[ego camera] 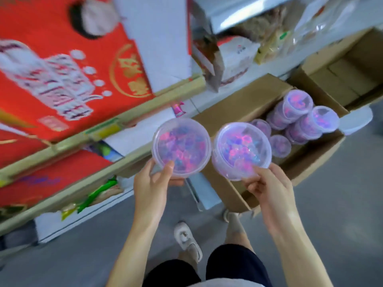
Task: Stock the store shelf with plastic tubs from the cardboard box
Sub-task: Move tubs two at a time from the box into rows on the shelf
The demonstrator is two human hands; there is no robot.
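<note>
Hands: two are showing in the lower middle of the frame, the left hand [154, 181] and the right hand [267, 187], each gripping one tub.
Held tubs: two are sitting side by side at the centre, the left tub [181, 147] and the right tub [241, 151].
Boxed tubs [298, 102]: four lids are showing right of centre; the stacked bodies behind them are blurring together, so no total is coming out.
Cardboard boxes: two are showing, the tub box [228, 112] right of centre and the second box [342, 75] at the upper right.
Shoes [187, 239]: two are showing near the bottom centre.
Red cartons [62, 59]: at least two are filling the left side; blur is hiding the exact number.
</note>
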